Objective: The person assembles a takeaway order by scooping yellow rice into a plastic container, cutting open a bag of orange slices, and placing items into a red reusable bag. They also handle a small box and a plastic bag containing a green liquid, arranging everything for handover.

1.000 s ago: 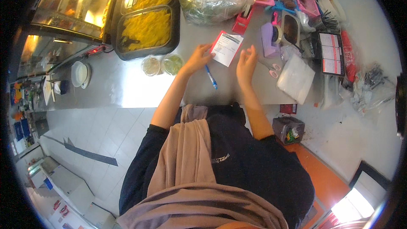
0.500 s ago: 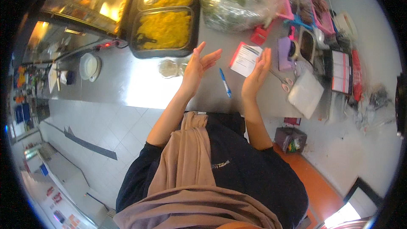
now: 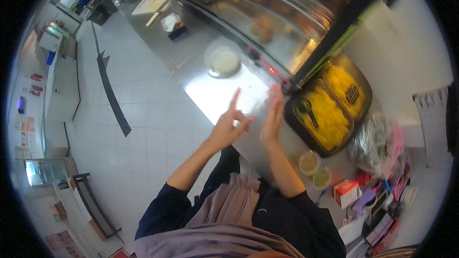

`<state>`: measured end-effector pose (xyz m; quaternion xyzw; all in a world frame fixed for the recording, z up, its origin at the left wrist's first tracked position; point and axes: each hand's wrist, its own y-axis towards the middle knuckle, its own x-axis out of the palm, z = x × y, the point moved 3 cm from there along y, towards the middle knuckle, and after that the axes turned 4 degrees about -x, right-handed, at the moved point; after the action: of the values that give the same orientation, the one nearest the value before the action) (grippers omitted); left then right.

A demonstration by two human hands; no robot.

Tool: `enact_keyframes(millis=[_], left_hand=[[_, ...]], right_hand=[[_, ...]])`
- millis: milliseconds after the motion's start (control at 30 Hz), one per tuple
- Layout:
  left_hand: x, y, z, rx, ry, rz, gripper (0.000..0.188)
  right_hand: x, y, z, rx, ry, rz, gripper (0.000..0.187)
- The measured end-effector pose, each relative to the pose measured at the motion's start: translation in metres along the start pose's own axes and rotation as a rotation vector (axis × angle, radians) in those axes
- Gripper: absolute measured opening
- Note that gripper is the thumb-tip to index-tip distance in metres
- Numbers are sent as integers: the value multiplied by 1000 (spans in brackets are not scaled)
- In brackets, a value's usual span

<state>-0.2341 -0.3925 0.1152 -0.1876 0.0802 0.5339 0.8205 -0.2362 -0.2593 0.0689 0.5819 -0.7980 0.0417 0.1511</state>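
A white bowl [image 3: 224, 62] was noted beyond the spread left hand [image 3: 228, 126], a black tray [image 3: 305, 134] beside the straight-fingered right hand [image 3: 271, 123].

Glossy metal counter [image 3: 205, 91], matt cloth scarf [image 3: 220, 205], apparently plastic tray [image 3: 290, 112]

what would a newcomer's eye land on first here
Probably the glowing glass case at the top, right of centre. Next, likely the yellow food in the dark tray at the right. Near the middle, the left hand and right hand also stand out, both holding nothing.
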Motion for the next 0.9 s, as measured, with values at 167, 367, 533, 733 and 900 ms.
enact_keyframes(millis=[167, 367, 533, 733, 900], left_hand=[[-155, 47, -92, 98, 187, 617, 82], [-188, 18, -194, -188, -151, 623, 67], [-189, -4, -228, -347, -114, 687, 60], [-213, -6, -247, -358, -74, 763, 35], [-270, 50, -241, -217, 100, 827, 27]], right_hand=[[132, 53, 111, 291, -45, -426, 30], [303, 170, 266, 819, -9, -421, 58], [373, 311, 346, 837, -111, -77, 86], [405, 308, 350, 756, -168, 20, 77], [375, 249, 332, 846, 4, -42, 67]])
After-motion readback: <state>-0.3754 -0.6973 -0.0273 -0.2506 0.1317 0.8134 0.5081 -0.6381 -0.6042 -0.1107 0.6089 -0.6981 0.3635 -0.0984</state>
